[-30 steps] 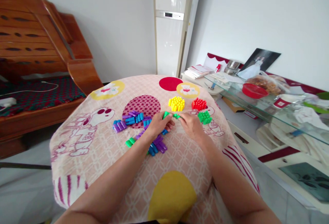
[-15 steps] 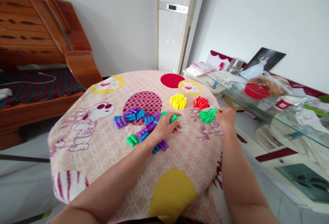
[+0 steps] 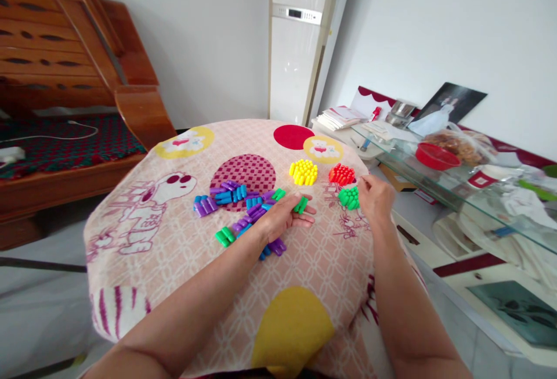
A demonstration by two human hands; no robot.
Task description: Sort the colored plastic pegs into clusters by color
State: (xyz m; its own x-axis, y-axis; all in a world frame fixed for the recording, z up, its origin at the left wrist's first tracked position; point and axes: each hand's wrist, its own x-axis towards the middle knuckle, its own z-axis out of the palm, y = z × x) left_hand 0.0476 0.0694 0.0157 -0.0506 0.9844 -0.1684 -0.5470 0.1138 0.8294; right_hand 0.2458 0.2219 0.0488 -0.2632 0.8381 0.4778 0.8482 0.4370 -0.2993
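My left hand (image 3: 290, 216) reaches over the heap in the middle of the table. Green capsule-shaped plastic pieces (image 3: 300, 205) sit between its thumb and fingers, the other fingers stretched out. Beneath and beside that wrist lie purple pieces (image 3: 205, 206), blue pieces (image 3: 230, 195) and a small green group (image 3: 225, 237), joined side by side in short rows. At the right, my right hand (image 3: 376, 200) is closed at the edge of a bunch of upright green pieces (image 3: 348, 198). Its fingertips are partly hidden, and I cannot tell whether a piece is in them.
Behind the green bunch stand a yellow bunch (image 3: 303, 172) and a red bunch (image 3: 342, 174). A patterned cloth (image 3: 183, 286) covers the round table. To the right is a glass shelf (image 3: 435, 176) with a red bowl (image 3: 436, 156); a wooden bench (image 3: 56, 65) stands at left.
My right hand has drawn up a little; the green piece that stuck out from its fingers no longer shows there. My left hand has turned palm-up slightly, still with green pieces.
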